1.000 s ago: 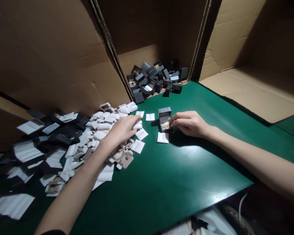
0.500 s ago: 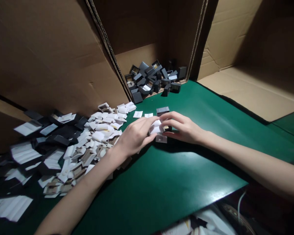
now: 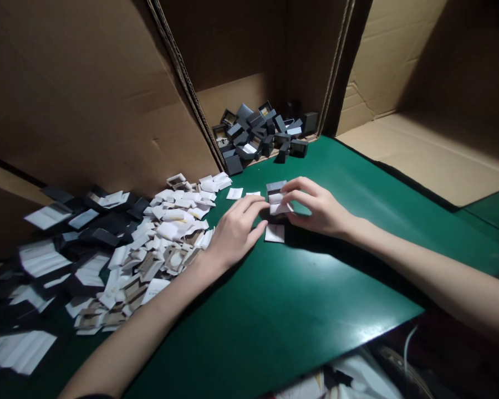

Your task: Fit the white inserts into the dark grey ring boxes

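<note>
A small dark grey box (image 3: 275,188) stands open on the green mat (image 3: 283,310), with a folded white card (image 3: 279,204) lying across it. My right hand (image 3: 316,208) curls round the box and pinches the card's right edge. My left hand (image 3: 237,230) reaches in from the left, its fingertips on the card's left edge. Another white card (image 3: 274,233) lies flat just below the box.
A heap of white cards (image 3: 170,233) and dark boxes (image 3: 87,244) spreads over the left. A cardboard carton (image 3: 233,100) at the back holds several dark boxes (image 3: 261,136). Cardboard walls stand left and right. Two loose cards (image 3: 234,193) lie near the carton.
My left hand left the card heap, carried a white card to the box, and both hands now hold it over the box. The right hand stayed at the box.
</note>
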Tool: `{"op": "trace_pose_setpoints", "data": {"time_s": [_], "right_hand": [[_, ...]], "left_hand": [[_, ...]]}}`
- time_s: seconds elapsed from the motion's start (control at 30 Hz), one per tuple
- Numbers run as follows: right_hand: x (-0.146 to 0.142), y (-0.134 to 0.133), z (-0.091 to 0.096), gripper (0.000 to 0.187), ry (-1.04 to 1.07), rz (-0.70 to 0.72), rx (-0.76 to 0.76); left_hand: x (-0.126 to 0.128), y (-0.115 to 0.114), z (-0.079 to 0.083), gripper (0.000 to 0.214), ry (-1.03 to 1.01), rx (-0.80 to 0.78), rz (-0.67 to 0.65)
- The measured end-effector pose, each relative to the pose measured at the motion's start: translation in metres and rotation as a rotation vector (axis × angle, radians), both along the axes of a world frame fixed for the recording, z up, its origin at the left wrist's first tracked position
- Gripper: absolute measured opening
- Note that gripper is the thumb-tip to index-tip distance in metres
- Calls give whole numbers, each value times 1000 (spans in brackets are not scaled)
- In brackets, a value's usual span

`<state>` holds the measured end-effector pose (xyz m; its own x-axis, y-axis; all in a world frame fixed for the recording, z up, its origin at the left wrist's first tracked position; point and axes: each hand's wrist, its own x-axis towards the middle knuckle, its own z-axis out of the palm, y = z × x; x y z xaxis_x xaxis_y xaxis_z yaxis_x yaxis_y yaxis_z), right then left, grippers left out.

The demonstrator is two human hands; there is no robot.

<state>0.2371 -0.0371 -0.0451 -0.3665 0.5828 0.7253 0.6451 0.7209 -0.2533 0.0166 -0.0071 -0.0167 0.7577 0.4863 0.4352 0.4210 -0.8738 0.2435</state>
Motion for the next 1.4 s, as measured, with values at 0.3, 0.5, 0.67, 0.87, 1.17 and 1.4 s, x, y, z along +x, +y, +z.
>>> {"op": "trace_pose_setpoints", "data": {"time_s": [0.3,0.5,0.67,0.87,1.17,1.4], "right_hand": [[6,1,-2,15,-101,-8,-127],[7,3,-5,8,-96,17,-163],[6,4,-6,8,-85,-12,-155],[12,5,-4,14,-124,-52,-115],[17,8,-3,13,-177,-55,-69],[21,8,5,19,-268,-41,-116]], "left_hand": [[3,-4,-16,34,156,-8,-11],[3,-5,-20,38,157,7,-21],[4,-6,-24,36,228,126,-25],[4,-7,-29,33,322,199,-16],[4,-5,-32,44,305,132,-19],[4,-5,-33,42,217,74,-41]]}}
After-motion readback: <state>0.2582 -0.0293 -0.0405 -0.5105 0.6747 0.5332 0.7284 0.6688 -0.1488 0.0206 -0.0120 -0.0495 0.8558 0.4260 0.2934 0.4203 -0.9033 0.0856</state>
